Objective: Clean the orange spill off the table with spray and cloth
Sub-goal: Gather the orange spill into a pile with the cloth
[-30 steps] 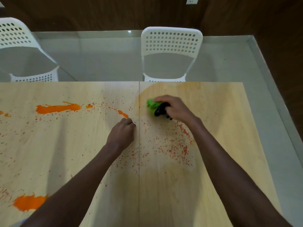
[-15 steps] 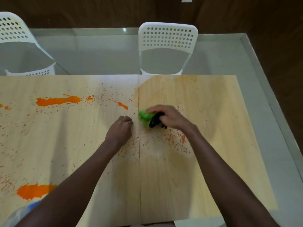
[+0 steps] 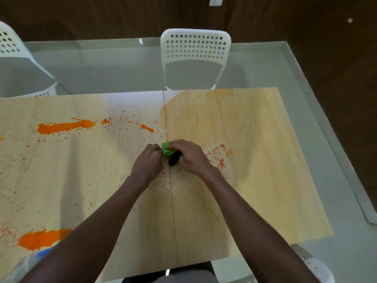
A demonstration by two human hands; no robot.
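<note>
My right hand [image 3: 188, 156] grips a bunched green and black cloth [image 3: 169, 153] and presses it on the wooden table [image 3: 255, 160] near the centre seam. My left hand [image 3: 148, 161], fingers curled, lies against the cloth's left side; whether it holds the cloth is unclear. A long orange spill [image 3: 65, 126] lies at the left back, a small streak [image 3: 147, 128] sits beyond my hands, and a big orange patch [image 3: 40, 238] is at the near left. Fine orange specks [image 3: 219, 156] lie right of my right hand. A blue and clear object, perhaps the spray bottle [image 3: 43, 252], peeks out beside my left forearm.
A white perforated chair [image 3: 194, 48] stands behind the table's far edge, another white chair [image 3: 12, 50] at the far left. The table's right edge borders grey floor [image 3: 326, 180]. The right half of the table shows a damp, faintly orange wiped film.
My right hand has drawn the cloth back toward me and left, up to the seam. My left hand has closed in until it touches the cloth. The specks near the seam have thinned.
</note>
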